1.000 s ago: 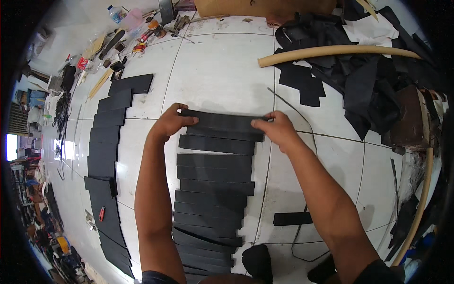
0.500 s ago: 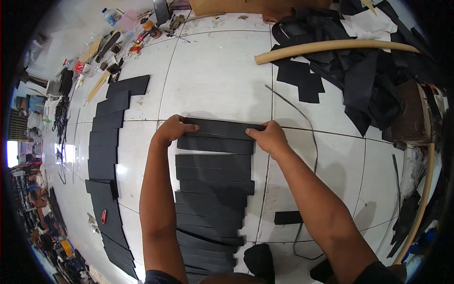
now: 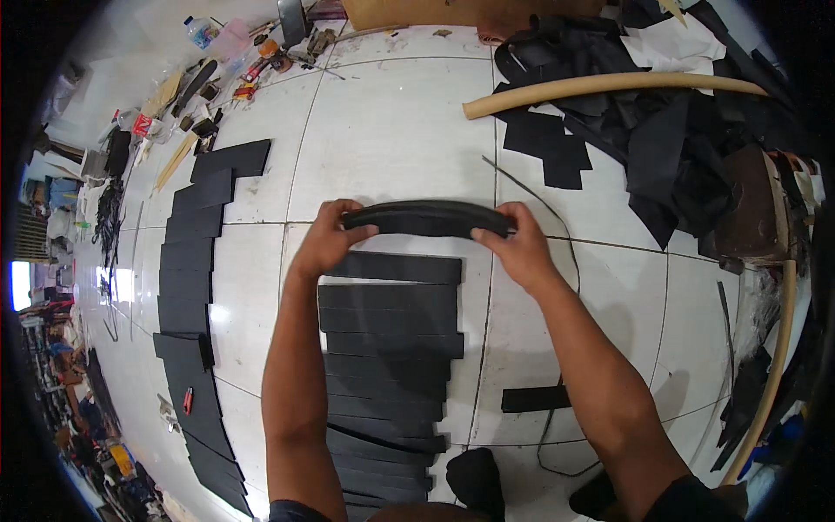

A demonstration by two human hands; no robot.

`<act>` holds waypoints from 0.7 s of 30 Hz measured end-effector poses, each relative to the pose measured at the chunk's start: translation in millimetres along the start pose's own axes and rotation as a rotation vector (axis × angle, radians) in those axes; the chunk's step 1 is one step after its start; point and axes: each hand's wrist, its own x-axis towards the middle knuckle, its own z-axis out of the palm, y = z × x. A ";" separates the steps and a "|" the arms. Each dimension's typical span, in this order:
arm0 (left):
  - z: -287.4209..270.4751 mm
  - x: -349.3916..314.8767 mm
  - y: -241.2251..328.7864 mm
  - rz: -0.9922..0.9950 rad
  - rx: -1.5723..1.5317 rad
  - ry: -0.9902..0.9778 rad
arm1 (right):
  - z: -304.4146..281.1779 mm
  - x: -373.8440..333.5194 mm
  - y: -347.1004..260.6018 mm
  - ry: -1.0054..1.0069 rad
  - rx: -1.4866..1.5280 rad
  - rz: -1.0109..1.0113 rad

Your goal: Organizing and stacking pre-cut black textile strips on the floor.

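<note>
Near end of mid row of black strips (image 3: 389,309) is cut off at bottom edge, L side partly behind L forearm (image 3: 297,383); R forearm (image 3: 600,357) hides R end of short black strip (image 3: 532,399). Clutter (image 3: 65,391) at far L too small to ID. Bowed black strip (image 3: 426,219) hides most fingertips; can't tell if 1 layer or 2. L hand (image 3: 326,239) pinches its L end, R hand (image 3: 522,237) its R end, thumbs on near side. It's by row's far end, above white tile floor (image 3: 396,130).

Tiles (image 3: 391,130) lie open ahead; a tube (image 3: 609,83) obstructs front-right.
</note>
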 end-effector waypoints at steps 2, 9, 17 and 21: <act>18.6 7.2 -13.4 0.451 0.254 0.226 | -6.7 -1.2 15.9 0.221 -0.199 -0.374; 49.3 1.2 -4.4 0.452 0.364 0.120 | -3.3 2.1 60.6 0.326 -0.347 -0.516; 61.5 12.2 -15.7 0.474 0.542 0.159 | 3.4 12.7 58.4 0.336 -0.343 -0.607; 39.1 4.0 -13.8 0.482 0.651 0.262 | -28.9 16.4 33.9 0.134 -0.482 -0.687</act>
